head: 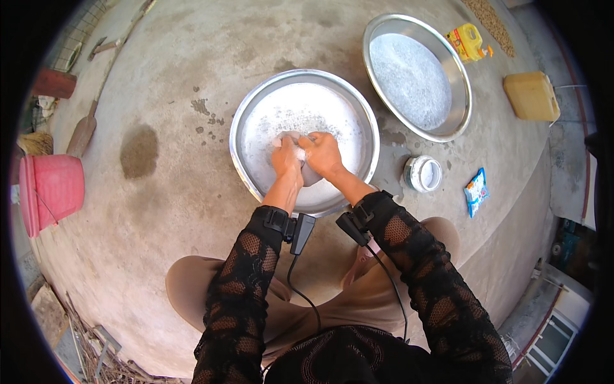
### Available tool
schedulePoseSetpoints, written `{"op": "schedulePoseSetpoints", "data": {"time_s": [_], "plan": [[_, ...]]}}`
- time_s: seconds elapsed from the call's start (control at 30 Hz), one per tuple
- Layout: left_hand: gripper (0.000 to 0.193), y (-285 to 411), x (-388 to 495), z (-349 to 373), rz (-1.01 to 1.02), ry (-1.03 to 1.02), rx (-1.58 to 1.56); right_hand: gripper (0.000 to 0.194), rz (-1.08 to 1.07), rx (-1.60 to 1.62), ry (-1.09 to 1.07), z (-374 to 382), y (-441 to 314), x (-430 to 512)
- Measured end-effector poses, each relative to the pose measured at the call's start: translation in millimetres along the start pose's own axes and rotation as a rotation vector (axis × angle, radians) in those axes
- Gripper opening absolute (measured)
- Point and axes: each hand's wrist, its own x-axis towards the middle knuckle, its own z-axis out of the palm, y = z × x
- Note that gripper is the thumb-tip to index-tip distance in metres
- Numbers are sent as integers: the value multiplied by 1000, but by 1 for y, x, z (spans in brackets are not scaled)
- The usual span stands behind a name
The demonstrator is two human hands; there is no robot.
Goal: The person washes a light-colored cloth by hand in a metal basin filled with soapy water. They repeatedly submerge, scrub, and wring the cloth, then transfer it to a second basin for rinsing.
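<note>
A round metal basin (369,158) full of white suds stands on the concrete floor before me. Over its middle, my left hand (288,158) and my right hand (321,151) are close together, both gripping a wet greyish cloth (311,175). Part of the cloth hangs below my fingers into the suds, and some foam clings between my hands. How much of the cloth lies under the foam is hidden. Up and to the right is a second metal basin (458,84), holding sudsy water.
Right of the near basin stand an open jar (427,174) with white contents and a blue-white packet (476,192). Farther off are a yellow bottle (466,43) and a tan jerrycan (531,96). A pink bucket (57,189) and a shovel (82,134) are at left.
</note>
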Motion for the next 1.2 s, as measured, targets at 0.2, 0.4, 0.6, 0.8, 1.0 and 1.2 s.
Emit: {"op": "schedulePoseSetpoints", "data": {"time_s": [0.2,0.4,0.6,0.8,1.0,1.2], "plan": [[46,39,9,-11,225,104,695,63,8,-132,155,-30,29,36],[54,42,2,-30,604,30,1235,41,-78,-453,84,-20,65,22],[48,5,-13,-43,714,-323,1929,44,44,-761,-171,-12,61,9],[51,-4,2,-51,519,-349,2123,41,161,-852,-151,-16,79,16],[47,9,21,-50,241,-469,1883,24,87,-233,-23,-39,52,30],[71,26,21,-24,-104,-414,385,26,134,1014,-367,-67,-43,23]]}}
